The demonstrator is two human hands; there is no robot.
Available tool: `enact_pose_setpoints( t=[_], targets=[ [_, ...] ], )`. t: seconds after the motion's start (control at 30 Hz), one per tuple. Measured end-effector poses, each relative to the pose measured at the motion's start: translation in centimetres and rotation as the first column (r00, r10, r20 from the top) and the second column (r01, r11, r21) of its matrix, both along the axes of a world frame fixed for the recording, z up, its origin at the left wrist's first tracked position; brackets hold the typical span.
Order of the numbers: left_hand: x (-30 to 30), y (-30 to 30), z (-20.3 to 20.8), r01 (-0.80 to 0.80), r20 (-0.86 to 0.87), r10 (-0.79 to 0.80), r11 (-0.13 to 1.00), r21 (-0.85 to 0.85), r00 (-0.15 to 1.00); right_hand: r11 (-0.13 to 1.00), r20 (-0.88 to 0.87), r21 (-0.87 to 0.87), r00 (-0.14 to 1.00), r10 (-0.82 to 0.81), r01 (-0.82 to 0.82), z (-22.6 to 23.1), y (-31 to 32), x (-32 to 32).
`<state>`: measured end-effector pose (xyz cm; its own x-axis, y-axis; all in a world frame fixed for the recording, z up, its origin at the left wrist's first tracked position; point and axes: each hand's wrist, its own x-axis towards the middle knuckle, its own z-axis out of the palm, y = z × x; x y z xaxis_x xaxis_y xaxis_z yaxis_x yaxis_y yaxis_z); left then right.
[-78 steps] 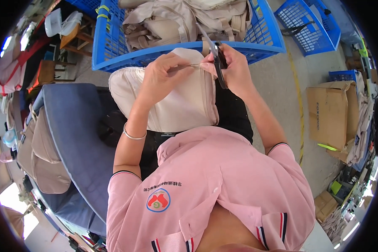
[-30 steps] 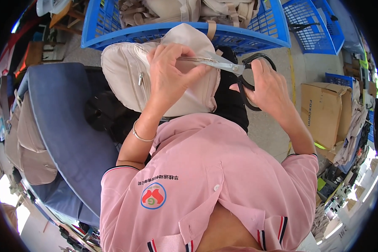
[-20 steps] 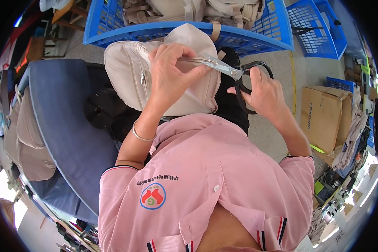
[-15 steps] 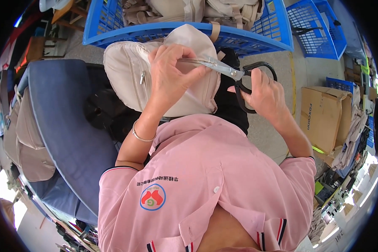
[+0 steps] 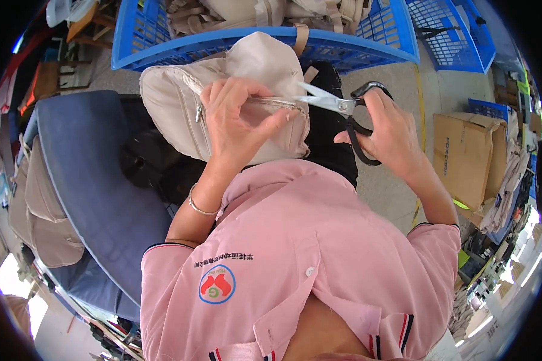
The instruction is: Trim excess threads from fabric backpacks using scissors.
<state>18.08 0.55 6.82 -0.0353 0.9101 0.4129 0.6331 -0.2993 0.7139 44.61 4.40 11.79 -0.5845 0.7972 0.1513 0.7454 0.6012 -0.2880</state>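
Observation:
A beige fabric bag (image 5: 174, 108) lies across my lap, a metal zipper pull on its left side. My left hand (image 5: 235, 117) holds the bag near its top seam, fingers curled on the cloth and thumb stretched along the edge. To its right, my right hand (image 5: 388, 129) grips a pair of scissors (image 5: 343, 107) by the black loop handles. The silver blades are parted and point left, their tips close to the bag's seam by my left thumb. Whether the tips touch the cloth, I cannot tell.
Just beyond the bag stands a blue plastic crate (image 5: 253, 37) filled with beige bags. Another blue crate (image 5: 448, 36) is at the far right, with a cardboard box (image 5: 464, 156) nearer. On my left is a dark blue padded surface (image 5: 96, 174), with beige bags (image 5: 48, 210) beyond it.
The scissors have drawn back to the right and their blades have parted. My left thumb and fingers have spread a little wider along the seam.

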Motion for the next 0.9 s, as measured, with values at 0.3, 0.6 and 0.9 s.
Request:
enact_pose_setpoints(
  t=[0.3,0.6,0.9],
  targets=[
    [0.1,0.2,-0.1,-0.018,0.026,0.020,0.998,-0.062,0.999,0.979,0.112,0.108,0.981,0.160,-0.172,1.1,1.1,-1.0],
    [-0.2,0.4,-0.2,-0.024,0.075,0.031,0.995,-0.097,0.997,0.989,0.256,0.085,0.962,0.097,-0.123,0.4,0.6,-1.0],
    [-1.8,1.4,0.0,0.185,0.124,-0.175,0.980,-0.068,0.977,0.739,-0.393,-0.667,0.799,-0.455,0.092,-2.5,-1.3,-5.1]
  ],
)
